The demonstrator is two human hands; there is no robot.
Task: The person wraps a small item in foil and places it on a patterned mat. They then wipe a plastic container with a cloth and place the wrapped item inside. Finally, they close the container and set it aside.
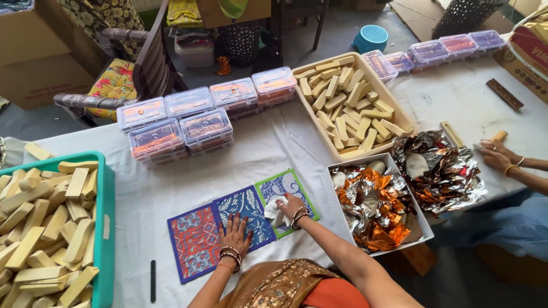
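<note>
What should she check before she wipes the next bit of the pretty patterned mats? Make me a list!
1. Left hand flat on the blue mat, pinning it: ok.
2. Right hand gripping the white cloth on the green mat: ok.
3. Three mats, red mat included, lying flat side by side on the white tablecloth: ok.
4. Box of foil scraps apart from the mats: ok.
5. Black stick away from the wiping path: ok.
6. Cloth clean or damp enough: cannot tell.
</note>
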